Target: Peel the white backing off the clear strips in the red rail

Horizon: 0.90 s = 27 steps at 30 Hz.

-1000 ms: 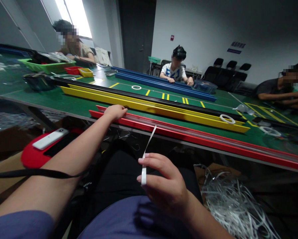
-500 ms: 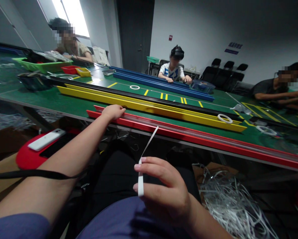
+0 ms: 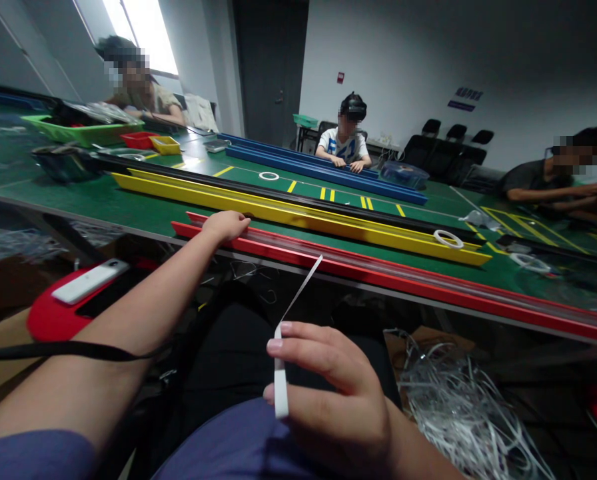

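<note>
Lowered, right hand (image 3: 333, 393) — white strip (image 3: 280, 393) pinched, left hand (image 3: 226, 225) on red rail (image 3: 378, 276)

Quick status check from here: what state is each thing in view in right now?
Left hand: resting on red rail.
Right hand: pinching white plastic strip.
White plastic strip: upper end free, angled upward.
Yellow rail: lying lengthwise on green table.
White ring: lying against yellow rail.
White strips: loose tangled heap.
White phone: lying on red pad.
</note>
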### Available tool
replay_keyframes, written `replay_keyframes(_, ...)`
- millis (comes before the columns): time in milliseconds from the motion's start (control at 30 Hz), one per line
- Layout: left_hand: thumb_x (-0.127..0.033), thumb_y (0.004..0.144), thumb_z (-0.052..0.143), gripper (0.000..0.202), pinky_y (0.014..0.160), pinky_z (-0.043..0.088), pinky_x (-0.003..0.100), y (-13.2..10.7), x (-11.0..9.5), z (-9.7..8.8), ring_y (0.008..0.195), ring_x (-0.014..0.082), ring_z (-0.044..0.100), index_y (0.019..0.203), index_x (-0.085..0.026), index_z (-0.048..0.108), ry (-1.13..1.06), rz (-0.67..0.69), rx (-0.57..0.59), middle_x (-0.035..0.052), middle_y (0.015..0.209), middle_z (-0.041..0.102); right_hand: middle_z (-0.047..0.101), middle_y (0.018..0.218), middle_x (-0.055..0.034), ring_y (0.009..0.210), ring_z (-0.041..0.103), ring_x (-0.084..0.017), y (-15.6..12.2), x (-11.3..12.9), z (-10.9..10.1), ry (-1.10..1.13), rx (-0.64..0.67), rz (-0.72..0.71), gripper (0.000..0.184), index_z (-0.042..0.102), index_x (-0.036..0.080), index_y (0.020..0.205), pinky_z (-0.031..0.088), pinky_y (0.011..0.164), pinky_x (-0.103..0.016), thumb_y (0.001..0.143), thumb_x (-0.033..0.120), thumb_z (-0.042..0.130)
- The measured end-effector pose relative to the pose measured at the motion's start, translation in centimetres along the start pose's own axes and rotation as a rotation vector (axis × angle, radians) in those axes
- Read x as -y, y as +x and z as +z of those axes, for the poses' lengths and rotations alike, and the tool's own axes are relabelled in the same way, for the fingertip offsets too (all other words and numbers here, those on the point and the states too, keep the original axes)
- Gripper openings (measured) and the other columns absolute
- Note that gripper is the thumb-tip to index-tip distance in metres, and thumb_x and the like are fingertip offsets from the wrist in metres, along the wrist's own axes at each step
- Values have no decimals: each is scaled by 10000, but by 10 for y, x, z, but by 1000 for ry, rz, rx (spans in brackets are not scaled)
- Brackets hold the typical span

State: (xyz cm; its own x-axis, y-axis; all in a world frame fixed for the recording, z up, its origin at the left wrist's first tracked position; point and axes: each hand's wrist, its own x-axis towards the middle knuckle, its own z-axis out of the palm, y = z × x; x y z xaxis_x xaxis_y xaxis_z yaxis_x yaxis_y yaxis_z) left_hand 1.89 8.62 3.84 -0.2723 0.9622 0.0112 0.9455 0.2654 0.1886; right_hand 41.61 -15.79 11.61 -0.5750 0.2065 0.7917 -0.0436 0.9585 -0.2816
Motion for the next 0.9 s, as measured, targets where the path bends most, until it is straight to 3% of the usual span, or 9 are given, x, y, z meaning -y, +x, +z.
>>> replay_keyframes(200, -676, 914, 338, 643, 847, 521, 341, 1, 0, 0, 1031, 322, 721, 1079, -270, 809, 3, -10, -1, 118, 1149, 789, 698, 1322, -109, 1359, 586, -209, 5, 7, -9, -15, 11, -28, 265, 770, 148, 1037, 576, 1052, -356, 1061, 239, 522)
replay_keyframes(467, -665, 916, 343, 629, 860, 527, 347, 0, -2, -1, 1057, 326, 720, 1101, -274, 799, 4, -28, 1, 121, 1176, 785, 709, 1315, -92, 1368, 583, -219, 9, 10, -17, -67, 36, -82, 184, 784, 160, 1010, 585, 1050, -348, 1017, 224, 612)
replay_keyframes(900, -679, 917, 335, 672, 864, 527, 329, -3, -1, -3, 1094, 323, 717, 1137, -248, 800, 7, -6, 0, 133, 1196, 781, 733, 1276, -21, 1321, 626, -181, 20, 32, -50, -113, 141, 35, 135, 805, 242, 999, 548, 1130, -317, 991, 314, 691)
